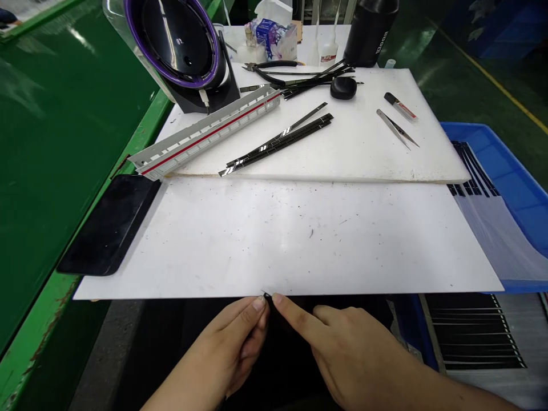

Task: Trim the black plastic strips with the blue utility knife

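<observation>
The left hand pinches a small, thin black piece between thumb and fingers, at the front edge of the flat white board. The right hand points its index finger at the piece's other side, near or touching it; its thumb is hidden, so I cannot tell whether it grips. The piece looks very light and probably bends or creases easily, and so small a tip could slip from bare fingers. A light pinch close to the exposed end should steady it best, without hard squeezing.
</observation>
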